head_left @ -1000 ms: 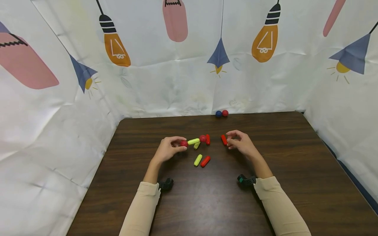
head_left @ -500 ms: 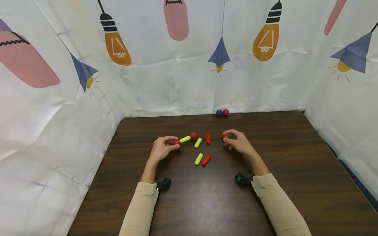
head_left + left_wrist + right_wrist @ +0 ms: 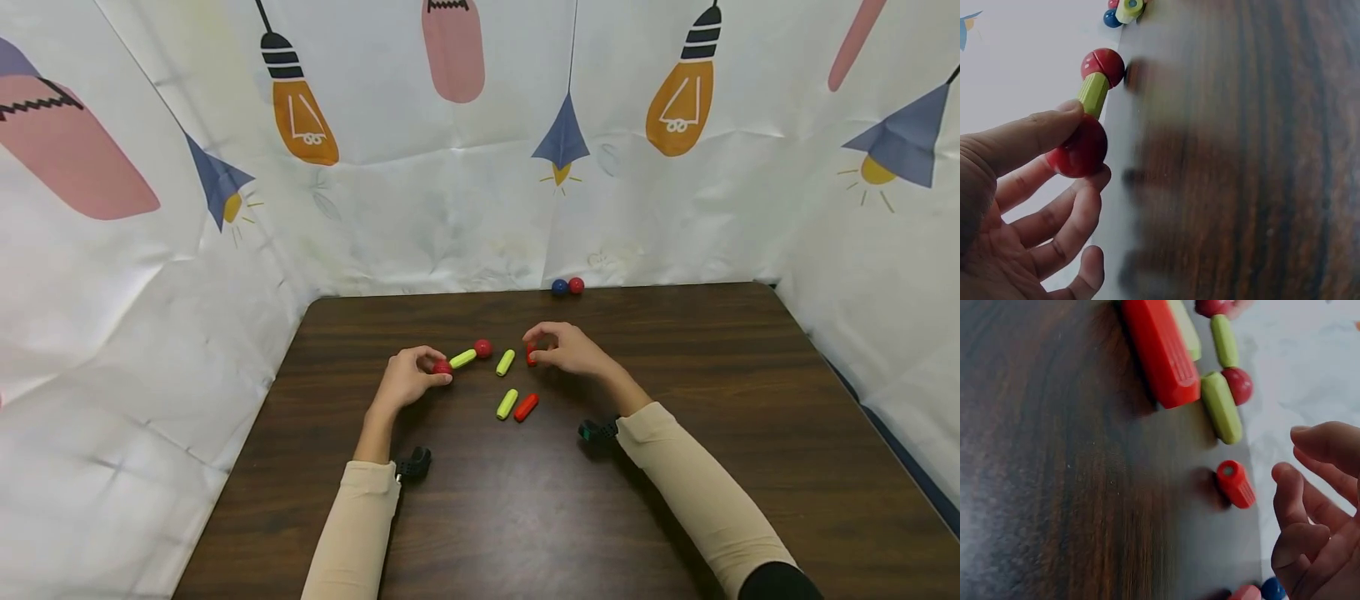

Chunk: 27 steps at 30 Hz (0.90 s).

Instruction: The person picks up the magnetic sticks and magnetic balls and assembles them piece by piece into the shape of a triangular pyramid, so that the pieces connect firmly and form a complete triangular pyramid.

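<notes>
My left hand [image 3: 406,382] pinches a red ball [image 3: 1080,147] between thumb and fingers. A yellow-green rod [image 3: 1094,95] joins it to a second red ball [image 3: 1103,67]. Near a short red rod [image 3: 531,354], my right hand [image 3: 572,347] has its thumb and index finger spread. In the right wrist view that red rod [image 3: 1235,484] lies beside the fingertips, which stand apart with nothing between them. A loose yellow-green rod [image 3: 506,362] lies between the hands. Closer to the person are another yellow-green rod [image 3: 507,404] and a red rod [image 3: 527,407], side by side.
A blue ball [image 3: 559,287] and a red ball [image 3: 576,285] sit together at the far edge of the dark wooden table [image 3: 480,517]. A printed white cloth [image 3: 450,217] hangs behind the table and along both sides.
My left hand has moved left, carrying the joined balls and rod away from the loose rods. My right hand has shifted left from one red rod to another; the first is out of sight.
</notes>
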Tool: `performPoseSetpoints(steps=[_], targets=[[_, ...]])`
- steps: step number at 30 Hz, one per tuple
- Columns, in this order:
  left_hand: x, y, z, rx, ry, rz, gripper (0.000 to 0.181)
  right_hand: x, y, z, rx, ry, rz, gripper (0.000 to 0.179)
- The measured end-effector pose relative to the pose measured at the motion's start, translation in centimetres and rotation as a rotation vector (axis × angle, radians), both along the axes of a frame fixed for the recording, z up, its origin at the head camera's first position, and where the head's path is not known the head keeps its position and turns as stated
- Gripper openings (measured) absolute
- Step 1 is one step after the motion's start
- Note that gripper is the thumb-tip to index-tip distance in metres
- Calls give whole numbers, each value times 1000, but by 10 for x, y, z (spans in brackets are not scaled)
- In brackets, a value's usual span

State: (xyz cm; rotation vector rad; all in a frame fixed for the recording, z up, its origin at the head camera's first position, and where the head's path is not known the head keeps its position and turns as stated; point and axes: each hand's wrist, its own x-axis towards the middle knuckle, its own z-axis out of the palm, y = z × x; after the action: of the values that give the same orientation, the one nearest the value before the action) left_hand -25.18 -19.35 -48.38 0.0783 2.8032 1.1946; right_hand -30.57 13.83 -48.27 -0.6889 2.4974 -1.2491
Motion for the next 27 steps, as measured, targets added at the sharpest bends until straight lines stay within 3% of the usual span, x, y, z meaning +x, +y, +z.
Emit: performPoseSetpoints(steps=[8,15,27], targets=[[0,1,1,-74,-76,-5,34,-8,-21,1,124,83,96,34],[1,4,3,-82,-95,-40,35,-9,-33,2,202,133,161,38],[1,4,3,-55,-100,-58,24,-9,-48,1,331,162,159,25]])
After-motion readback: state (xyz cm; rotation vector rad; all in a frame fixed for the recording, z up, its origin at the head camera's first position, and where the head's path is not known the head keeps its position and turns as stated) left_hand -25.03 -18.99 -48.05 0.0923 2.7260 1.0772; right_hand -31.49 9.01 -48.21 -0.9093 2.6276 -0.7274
